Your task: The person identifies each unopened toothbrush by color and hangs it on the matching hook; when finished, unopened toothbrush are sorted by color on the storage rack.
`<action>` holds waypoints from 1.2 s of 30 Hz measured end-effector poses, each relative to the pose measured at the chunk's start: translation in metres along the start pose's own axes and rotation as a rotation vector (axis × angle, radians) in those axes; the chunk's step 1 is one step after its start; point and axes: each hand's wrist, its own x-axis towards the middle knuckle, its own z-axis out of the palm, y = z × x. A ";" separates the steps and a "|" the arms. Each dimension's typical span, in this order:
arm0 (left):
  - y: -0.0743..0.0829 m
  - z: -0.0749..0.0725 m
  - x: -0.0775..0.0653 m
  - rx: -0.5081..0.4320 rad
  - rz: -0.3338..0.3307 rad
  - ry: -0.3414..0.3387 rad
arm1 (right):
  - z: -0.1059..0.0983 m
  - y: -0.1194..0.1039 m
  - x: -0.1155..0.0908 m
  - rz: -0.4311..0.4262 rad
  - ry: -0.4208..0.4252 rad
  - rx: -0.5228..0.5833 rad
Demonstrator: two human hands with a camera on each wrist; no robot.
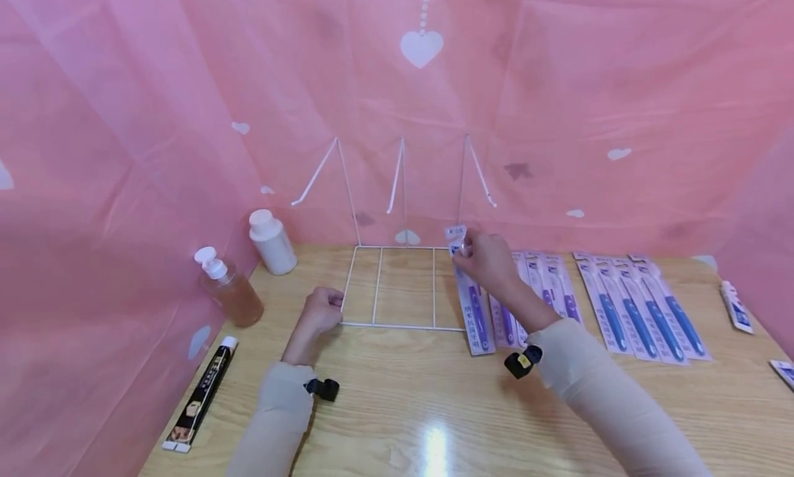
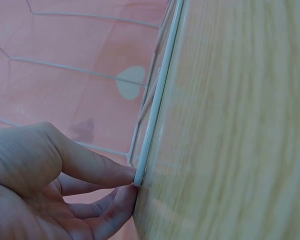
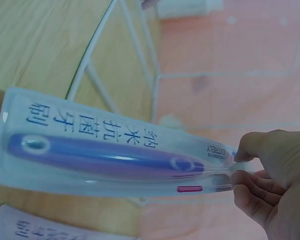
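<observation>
A white wire display rack (image 1: pixel 403 325) stands on the table, with three hooked prongs rising at its back. My left hand (image 1: pixel 322 309) pinches the front left corner of its base; in the left wrist view, thumb and fingers (image 2: pixel 115 172) meet at the wire's end. My right hand (image 1: pixel 486 260) pinches a packaged purple toothbrush (image 3: pixel 110 155) near the top of its pack. That pack (image 1: pixel 476 318) slants over the rack's right side, its lower end towards me. Further purple toothbrush packs (image 1: pixel 561 284) lie in a row, partly hidden behind my right forearm.
Right of these lie several blue toothbrush packs (image 1: pixel 642 311), then a small toothpaste tube (image 1: pixel 737 307) and a box-like item (image 1: pixel 784 372) at the edge. On the left are a white bottle (image 1: pixel 273 246), an amber pump bottle (image 1: pixel 236 298) and a black toothpaste tube (image 1: pixel 201 398). Pink cloth (image 1: pixel 558 84) hangs behind.
</observation>
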 end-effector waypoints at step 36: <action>-0.001 0.007 0.000 -0.022 0.016 0.023 | -0.046 -0.128 -0.013 -0.467 0.370 0.160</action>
